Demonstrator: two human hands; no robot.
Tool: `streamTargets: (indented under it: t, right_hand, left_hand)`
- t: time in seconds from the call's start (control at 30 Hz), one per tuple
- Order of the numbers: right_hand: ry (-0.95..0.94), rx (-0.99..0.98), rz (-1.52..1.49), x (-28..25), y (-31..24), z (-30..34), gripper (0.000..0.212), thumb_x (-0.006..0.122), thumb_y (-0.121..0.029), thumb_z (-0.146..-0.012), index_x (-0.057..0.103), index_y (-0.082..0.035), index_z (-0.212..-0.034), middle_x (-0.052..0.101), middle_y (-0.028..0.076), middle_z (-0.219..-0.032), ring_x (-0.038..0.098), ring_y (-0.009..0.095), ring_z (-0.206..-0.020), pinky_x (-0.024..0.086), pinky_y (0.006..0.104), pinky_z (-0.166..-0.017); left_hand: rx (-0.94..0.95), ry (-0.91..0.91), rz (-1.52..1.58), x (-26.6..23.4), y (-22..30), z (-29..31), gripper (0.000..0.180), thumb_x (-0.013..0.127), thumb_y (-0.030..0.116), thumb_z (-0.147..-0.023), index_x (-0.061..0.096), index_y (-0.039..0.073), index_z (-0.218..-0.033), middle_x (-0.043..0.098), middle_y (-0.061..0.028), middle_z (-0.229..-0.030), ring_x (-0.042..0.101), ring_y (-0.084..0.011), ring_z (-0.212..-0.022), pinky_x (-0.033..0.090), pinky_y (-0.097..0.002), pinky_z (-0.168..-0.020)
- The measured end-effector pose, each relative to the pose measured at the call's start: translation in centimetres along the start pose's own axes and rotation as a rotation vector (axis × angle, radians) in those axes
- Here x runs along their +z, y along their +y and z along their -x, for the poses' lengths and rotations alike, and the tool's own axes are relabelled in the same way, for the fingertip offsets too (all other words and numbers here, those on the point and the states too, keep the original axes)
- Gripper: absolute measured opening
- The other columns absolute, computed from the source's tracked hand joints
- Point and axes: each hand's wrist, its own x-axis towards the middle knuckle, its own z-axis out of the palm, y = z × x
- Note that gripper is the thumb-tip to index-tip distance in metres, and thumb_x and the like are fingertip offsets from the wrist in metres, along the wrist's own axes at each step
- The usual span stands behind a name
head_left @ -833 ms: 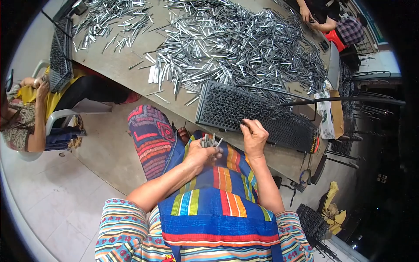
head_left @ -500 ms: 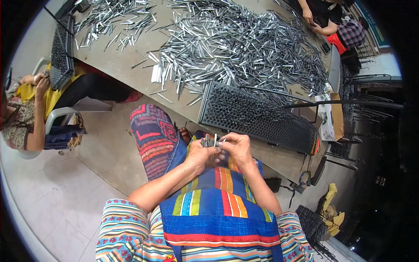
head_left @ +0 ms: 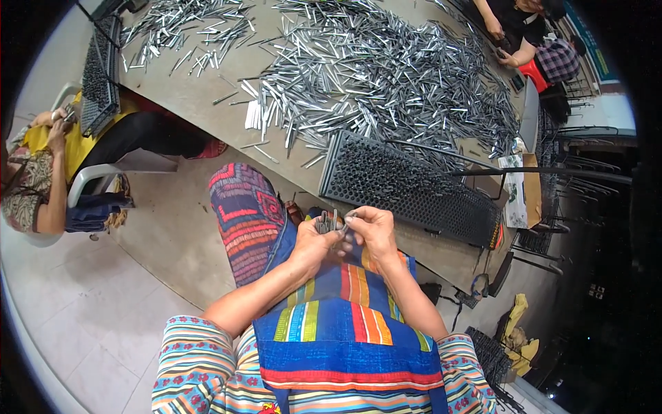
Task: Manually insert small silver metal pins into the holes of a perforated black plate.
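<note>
Above my lap, my left hand [head_left: 314,245] is closed round a small bundle of thin grey strips [head_left: 328,222], whose ends stick up past the thumb. My right hand [head_left: 376,233] meets it from the right. Its thumb and forefinger pinch what looks like the end of one grey strip beside the bundle; the fingers partly cover it. Just beyond my hands, a long black perforated tray [head_left: 414,188] lies slanted along the table edge, many of its holes filled with dark upright pieces. A wide heap of silvery strips [head_left: 393,76] spreads across the table behind it.
A bent black rod [head_left: 545,170] crosses above the tray's right end, near an open cardboard box [head_left: 531,190]. At the left sits a person in yellow [head_left: 79,127] with another black tray [head_left: 101,79]. Another person's hand [head_left: 509,59] shows at the far right.
My right fingertips have shifted slightly at the bundle, and a pale strip that stood out there no longer shows. The whole view has moved a little. The person at the left has lowered their arms slightly.
</note>
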Motion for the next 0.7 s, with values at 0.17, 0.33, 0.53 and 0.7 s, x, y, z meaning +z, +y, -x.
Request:
streamTargets:
  t: [0.17,0.33,0.53,0.7]
  right_hand:
    - [-0.052,-0.038,0.035,0.1,-1.0,-1.0,0.001,0.066,-0.002,-0.081,0.067,-0.001,-0.082,0.059,-0.002,-0.062,0.047,0.003,-0.047,0.034,0.0184,-0.042]
    - [0.204,-0.417,0.073,1.3,-2.2,-2.4,0.003,0.065,0.001,-0.082,0.067,0.0,-0.085,0.06,-0.002,-0.067,0.045,0.002,-0.048,0.034,0.0175,-0.044]
    - [0.263,-0.822,0.49,2.4,-1.8,-4.0,0.005,0.067,0.004,-0.078,0.067,0.003,-0.082,0.063,0.004,-0.078,0.052,0.007,-0.059,0.04,0.0218,-0.051]
    - [0.254,-0.804,0.539,2.7,-1.7,-4.0,0.009,0.068,0.004,-0.075,0.068,0.002,-0.083,0.062,0.006,-0.074,0.054,0.01,-0.059,0.041,0.0236,-0.053]
  left_hand:
    - [-0.024,0.065,0.054,-0.5,0.5,0.1,0.01,0.057,0.001,-0.087,0.063,0.001,-0.095,0.068,-0.0091,-0.079,0.066,-0.0159,-0.064,0.053,-0.025,-0.053]
    - [-0.095,0.085,0.075,-2.3,-0.2,0.4,0.012,0.057,-0.001,-0.085,0.062,-0.002,-0.096,0.066,-0.0118,-0.077,0.064,-0.0192,-0.061,0.055,-0.029,-0.056]
    - [0.066,-0.133,-0.17,-2.8,-2.3,2.0,0.021,0.054,-0.008,-0.08,0.059,-0.003,-0.1,0.064,-0.008,-0.082,0.061,-0.014,-0.072,0.05,-0.026,-0.064]
    - [0.087,-0.064,-0.087,-2.9,-2.2,1.9,0.016,0.052,-0.007,-0.081,0.057,-0.001,-0.095,0.065,-0.0099,-0.083,0.061,-0.0144,-0.07,0.05,-0.0262,-0.064]
